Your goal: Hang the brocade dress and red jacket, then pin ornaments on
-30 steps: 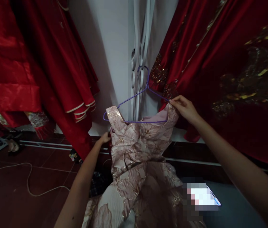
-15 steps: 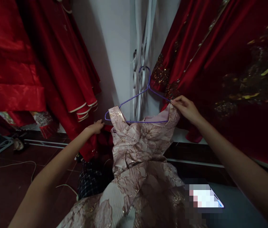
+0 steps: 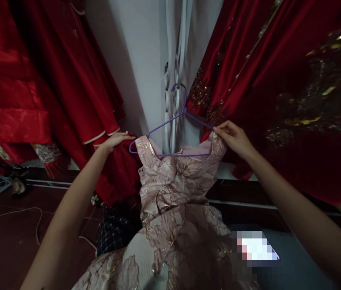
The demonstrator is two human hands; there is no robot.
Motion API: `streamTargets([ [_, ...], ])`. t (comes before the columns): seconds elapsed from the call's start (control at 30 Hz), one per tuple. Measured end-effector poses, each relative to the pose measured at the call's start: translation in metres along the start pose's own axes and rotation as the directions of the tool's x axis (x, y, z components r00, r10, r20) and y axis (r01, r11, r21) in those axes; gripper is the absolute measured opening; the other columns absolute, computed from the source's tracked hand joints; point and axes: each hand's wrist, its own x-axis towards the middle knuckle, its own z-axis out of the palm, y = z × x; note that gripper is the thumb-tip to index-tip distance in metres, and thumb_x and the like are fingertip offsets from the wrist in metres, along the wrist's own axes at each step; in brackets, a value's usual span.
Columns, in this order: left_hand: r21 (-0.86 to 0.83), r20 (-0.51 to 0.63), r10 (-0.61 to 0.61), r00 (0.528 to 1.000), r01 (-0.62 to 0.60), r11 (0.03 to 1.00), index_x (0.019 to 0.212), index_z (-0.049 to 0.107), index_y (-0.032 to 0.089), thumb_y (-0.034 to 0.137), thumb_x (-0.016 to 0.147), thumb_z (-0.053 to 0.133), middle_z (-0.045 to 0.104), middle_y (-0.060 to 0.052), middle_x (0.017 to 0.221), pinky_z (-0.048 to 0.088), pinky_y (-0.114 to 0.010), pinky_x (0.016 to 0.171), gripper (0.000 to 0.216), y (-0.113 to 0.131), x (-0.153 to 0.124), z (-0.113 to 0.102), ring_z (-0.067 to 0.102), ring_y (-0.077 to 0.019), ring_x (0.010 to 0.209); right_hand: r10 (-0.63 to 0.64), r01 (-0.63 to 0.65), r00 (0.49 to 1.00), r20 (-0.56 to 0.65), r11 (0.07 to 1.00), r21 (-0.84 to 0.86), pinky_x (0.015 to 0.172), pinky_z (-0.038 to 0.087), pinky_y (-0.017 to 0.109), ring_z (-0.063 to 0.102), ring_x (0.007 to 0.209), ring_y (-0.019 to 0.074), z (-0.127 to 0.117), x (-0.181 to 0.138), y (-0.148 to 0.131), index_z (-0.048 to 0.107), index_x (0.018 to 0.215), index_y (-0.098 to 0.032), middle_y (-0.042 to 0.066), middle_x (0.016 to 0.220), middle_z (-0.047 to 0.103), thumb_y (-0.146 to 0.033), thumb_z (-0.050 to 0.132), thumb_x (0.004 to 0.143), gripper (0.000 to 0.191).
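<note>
A pale pink dress with gold floral pattern (image 3: 173, 189) hangs on a thin purple wire hanger (image 3: 170, 121) in front of a white wall. My right hand (image 3: 232, 137) pinches the dress's right shoulder where it meets the hanger's arm. My left hand (image 3: 114, 141) reaches toward the hanger's left end, fingers lying on dark red cloth (image 3: 122, 169) just beside the dress's left shoulder strap. The skirt spreads down toward me.
Red satin garments (image 3: 52, 80) hang at the left, and red gowns with gold embroidery (image 3: 294, 100) at the right. White straps (image 3: 175, 60) hang down the wall. A white cable (image 3: 34, 225) lies on the dark red floor. A blurred bright patch (image 3: 256, 249) sits at lower right.
My left hand has risen from the dress's waist, up past the red cloth, to the hanger's left end. My right hand has kept its hold on the right shoulder.
</note>
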Motion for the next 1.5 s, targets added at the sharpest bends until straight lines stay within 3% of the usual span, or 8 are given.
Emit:
streamTargets([
  [0.13, 0.188, -0.127, 0.279, 0.952, -0.253, 0.949, 0.082, 0.068, 0.016, 0.04, 0.06, 0.071, 0.067, -0.003, 0.075, 0.047, -0.029, 0.07, 0.032, 0.05, 0.003, 0.036, 0.061, -0.0171, 0.072, -0.077, 0.059, 0.994, -0.074, 0.974, -0.22, 0.059, 0.035, 0.024, 0.048, 0.06, 0.0111, -0.002, -0.012, -0.015, 0.054, 0.075, -0.021, 0.0, 0.068, 0.058, -0.043, 0.057, 0.078, 0.022],
  [0.33, 0.718, -0.178, 0.67, 0.721, -0.37, 0.589, 0.071, 0.059, 0.014, 0.032, 0.072, 0.062, 0.057, -0.006, 0.066, 0.042, -0.033, 0.077, 0.018, 0.079, -0.037, 0.083, 0.057, -0.0219, 0.078, -0.176, 0.09, 0.978, -0.112, 0.84, -0.535, 0.056, 0.035, 0.025, 0.051, 0.057, 0.0127, -0.009, -0.04, -0.059, 0.057, 0.08, -0.024, 0.001, 0.069, 0.062, -0.048, 0.049, 0.083, 0.025],
  [0.53, 0.838, -0.105, 0.63, 0.77, -0.273, 0.473, 0.061, 0.055, 0.017, 0.032, 0.07, 0.061, 0.052, -0.006, 0.057, 0.042, -0.031, 0.069, 0.019, 0.067, -0.048, 0.066, 0.056, -0.0226, 0.071, -0.215, 0.089, 0.971, -0.108, 0.736, -0.671, 0.053, 0.032, 0.025, 0.056, 0.06, 0.0155, -0.008, -0.038, -0.064, 0.058, 0.083, -0.025, 0.002, 0.075, 0.066, -0.048, 0.048, 0.083, 0.025],
  [0.67, 0.742, -0.127, 0.562, 0.818, -0.298, 0.601, 0.062, 0.057, 0.015, 0.034, 0.073, 0.057, 0.054, -0.005, 0.058, 0.039, -0.029, 0.066, 0.022, 0.069, -0.025, 0.07, 0.055, -0.0195, 0.068, -0.272, 0.11, 0.956, -0.114, 0.688, -0.717, 0.05, 0.029, 0.025, 0.058, 0.06, 0.017, 0.002, -0.038, -0.061, 0.06, 0.081, -0.025, 0.002, 0.07, 0.065, -0.049, 0.046, 0.084, 0.028],
  [0.93, 0.527, -0.081, 0.705, 0.704, -0.571, 0.63, 0.074, 0.06, 0.013, 0.038, 0.08, 0.053, 0.053, -0.002, 0.065, 0.04, -0.027, 0.068, 0.026, 0.095, -0.011, 0.121, 0.052, -0.0143, 0.068, -0.232, 0.123, 0.963, -0.134, 0.828, -0.546, 0.053, 0.036, 0.025, 0.055, 0.057, 0.0148, 0.005, -0.036, -0.048, 0.058, 0.073, -0.024, 0.0, 0.063, 0.061, -0.049, 0.05, 0.081, 0.027],
  [1.1, 0.499, 0.16, 0.457, 0.875, -0.471, 0.727, 0.062, 0.061, 0.012, 0.034, 0.073, 0.06, 0.049, -0.002, 0.056, 0.04, -0.027, 0.062, 0.025, 0.107, -0.024, 0.098, 0.054, -0.0156, 0.065, 0.002, 0.042, 0.987, 0.164, 0.963, -0.264, 0.047, 0.038, 0.024, 0.048, 0.046, 0.0112, 0.004, 0.01, -0.03, 0.053, 0.053, -0.021, -0.002, 0.047, 0.051, -0.052, 0.049, 0.081, 0.042],
  [1.23, 0.487, 0.207, 0.311, 0.927, -0.374, 0.789, 0.054, 0.059, 0.012, 0.031, 0.069, 0.065, 0.05, -0.003, 0.049, 0.04, -0.029, 0.056, 0.026, 0.117, -0.035, 0.082, 0.055, -0.017, 0.057, 0.21, -0.133, 0.695, 0.688, 0.977, -0.164, 0.041, 0.042, 0.026, 0.049, 0.041, 0.0122, 0.03, 0.051, -0.033, 0.065, 0.062, -0.021, 0.001, 0.047, 0.056, -0.049, 0.052, 0.08, 0.036],
  [1.5, 0.306, 0.271, 0.195, 0.943, -0.276, 0.911, 0.053, 0.058, 0.013, 0.042, 0.068, 0.065, 0.054, -0.004, 0.05, 0.041, -0.027, 0.048, 0.034, 0.107, -0.033, 0.068, 0.05, -0.0122, 0.045, 0.128, -0.303, 0.463, 0.877, 0.953, 0.021, 0.072, 0.053, 0.029, 0.063, 0.094, 0.0164, 0.086, 0.042, -0.058, 0.069, 0.085, -0.021, 0.006, 0.098, 0.067, -0.032, 0.061, 0.075, 0.016],
])
